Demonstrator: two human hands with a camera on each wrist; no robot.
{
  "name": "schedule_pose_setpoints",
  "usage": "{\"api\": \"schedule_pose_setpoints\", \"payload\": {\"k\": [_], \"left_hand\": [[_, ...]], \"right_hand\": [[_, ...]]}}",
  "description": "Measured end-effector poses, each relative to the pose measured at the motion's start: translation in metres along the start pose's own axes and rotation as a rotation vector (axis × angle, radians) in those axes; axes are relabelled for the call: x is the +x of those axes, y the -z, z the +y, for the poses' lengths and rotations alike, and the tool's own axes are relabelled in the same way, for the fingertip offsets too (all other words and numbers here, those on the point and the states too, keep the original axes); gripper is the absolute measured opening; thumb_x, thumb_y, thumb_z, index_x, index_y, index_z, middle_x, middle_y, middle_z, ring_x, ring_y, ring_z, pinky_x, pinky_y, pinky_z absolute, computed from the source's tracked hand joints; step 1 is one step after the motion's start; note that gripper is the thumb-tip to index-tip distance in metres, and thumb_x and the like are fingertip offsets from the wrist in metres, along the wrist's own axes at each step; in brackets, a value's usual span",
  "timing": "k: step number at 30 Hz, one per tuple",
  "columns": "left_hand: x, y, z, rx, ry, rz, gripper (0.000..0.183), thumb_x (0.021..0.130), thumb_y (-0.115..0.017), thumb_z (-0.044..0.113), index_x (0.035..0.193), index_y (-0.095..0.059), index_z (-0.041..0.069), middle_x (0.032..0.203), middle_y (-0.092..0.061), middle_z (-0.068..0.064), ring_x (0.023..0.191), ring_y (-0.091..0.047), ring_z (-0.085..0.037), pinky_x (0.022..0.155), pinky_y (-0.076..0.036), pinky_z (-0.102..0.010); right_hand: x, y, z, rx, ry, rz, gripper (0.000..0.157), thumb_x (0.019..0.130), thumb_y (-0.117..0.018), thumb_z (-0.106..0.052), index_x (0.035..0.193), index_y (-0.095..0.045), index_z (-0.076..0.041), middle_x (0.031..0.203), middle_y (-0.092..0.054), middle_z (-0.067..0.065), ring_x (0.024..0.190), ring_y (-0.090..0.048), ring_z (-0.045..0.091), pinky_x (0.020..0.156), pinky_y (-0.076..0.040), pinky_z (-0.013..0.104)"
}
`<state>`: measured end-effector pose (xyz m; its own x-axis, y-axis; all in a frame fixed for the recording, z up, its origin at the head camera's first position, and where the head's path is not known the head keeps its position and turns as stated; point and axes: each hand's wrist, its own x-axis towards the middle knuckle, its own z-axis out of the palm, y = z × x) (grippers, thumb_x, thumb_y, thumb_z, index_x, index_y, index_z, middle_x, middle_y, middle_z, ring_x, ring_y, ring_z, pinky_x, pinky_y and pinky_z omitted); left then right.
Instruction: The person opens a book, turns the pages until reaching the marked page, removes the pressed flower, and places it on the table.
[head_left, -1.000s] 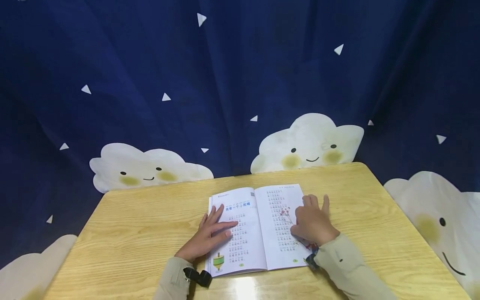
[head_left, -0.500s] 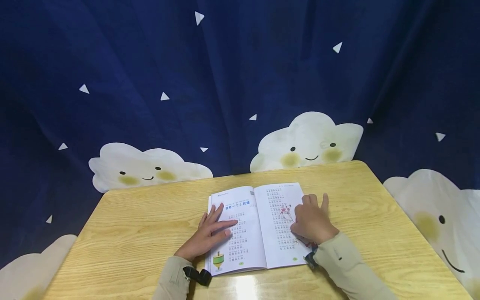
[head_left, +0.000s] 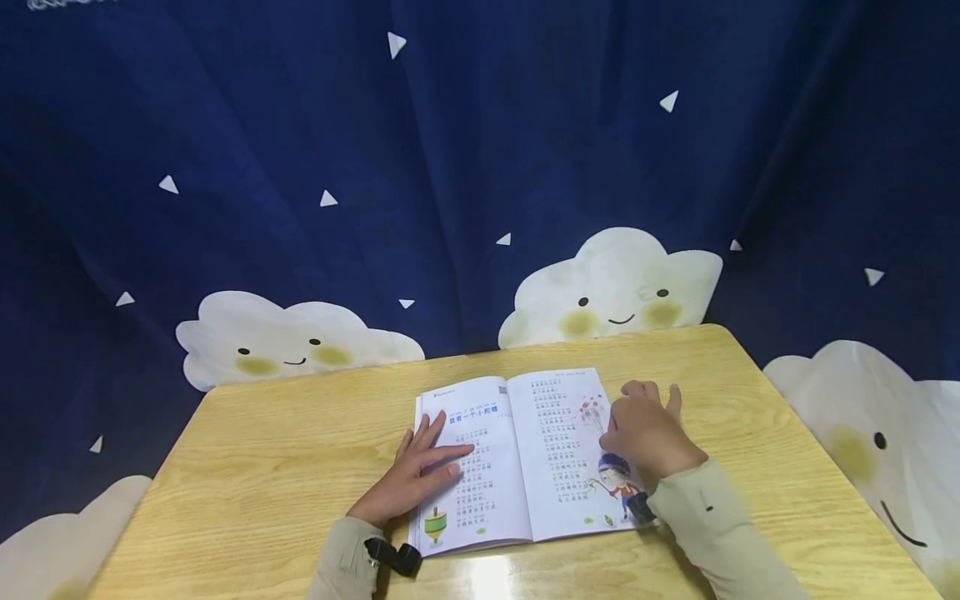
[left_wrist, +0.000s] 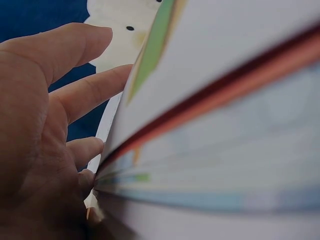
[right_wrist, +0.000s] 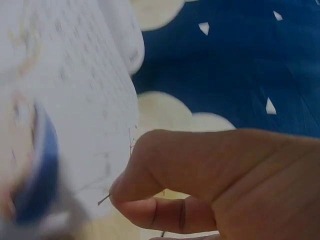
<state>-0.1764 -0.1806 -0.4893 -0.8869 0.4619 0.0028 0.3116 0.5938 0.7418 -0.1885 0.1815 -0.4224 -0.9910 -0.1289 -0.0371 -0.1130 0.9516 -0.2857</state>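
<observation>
Dark blue curtain printed with smiling clouds and small white triangles hangs behind a pale wooden table, and we look down at it from above our own hands. An open children's book lies flat on the table, near the middle of the near edge, its pages carrying printed text and small colour pictures. Our left hand rests on the left page with fingers straight and spread, pressing the page down and holding nothing. Our right hand sits at the outer edge of the right page, fingers curled; the right wrist view shows thumb and forefinger pinching a thin dried sprig, whose fine stem passes between them. In the head view the sprig's small reddish tip lies on the right page just beside the fingers. We judge the sprig very light, brittle and quick to shed or snap, so it is best held low on the stem with a gentle pinch, never by the tip. The book looks thin and floppy, its pages soft and easily creased, and steadies best under a flat palm.
</observation>
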Motion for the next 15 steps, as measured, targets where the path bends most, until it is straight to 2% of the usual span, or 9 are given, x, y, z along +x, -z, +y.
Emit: {"api": "schedule_pose_setpoints", "payload": {"k": [8, 12, 15], "left_hand": [[-0.001, 0.0, -0.001, -0.001, 0.018, -0.007, 0.034, 0.095, -0.055, 0.046, 0.128, -0.062, 0.039, 0.162, -0.005, 0.002, 0.147, 0.011, -0.022, 0.115, 0.012, -0.046], [-0.001, 0.0, -0.001, 0.002, 0.017, -0.005, 0.034, 0.095, -0.056, 0.045, 0.128, -0.062, 0.038, 0.162, -0.005, 0.002, 0.147, 0.011, -0.022, 0.115, 0.012, -0.046], [-0.001, 0.0, -0.002, 0.006, 0.009, -0.004, 0.035, 0.095, -0.055, 0.045, 0.129, -0.062, 0.037, 0.162, -0.006, 0.001, 0.147, 0.011, -0.023, 0.115, 0.012, -0.047]], "right_hand": [[0.001, 0.016, 0.035, 0.136, -0.054, 0.026, 0.021, 0.073, -0.065, -0.014, 0.056, -0.053, -0.014, 0.132, -0.042, 0.034, 0.125, -0.024, 0.055, 0.099, 0.004, 0.077], [0.001, 0.018, 0.048, 0.15, -0.094, -0.001, 0.021, 0.075, -0.065, -0.017, 0.058, -0.053, -0.013, 0.113, -0.048, 0.027, 0.113, -0.031, 0.053, 0.096, 0.003, 0.079], [0.002, 0.016, 0.056, 0.131, -0.136, -0.016, 0.019, 0.076, -0.066, -0.02, 0.063, -0.055, -0.012, 0.098, -0.048, 0.02, 0.103, -0.033, 0.05, 0.095, 0.001, 0.08]]}}
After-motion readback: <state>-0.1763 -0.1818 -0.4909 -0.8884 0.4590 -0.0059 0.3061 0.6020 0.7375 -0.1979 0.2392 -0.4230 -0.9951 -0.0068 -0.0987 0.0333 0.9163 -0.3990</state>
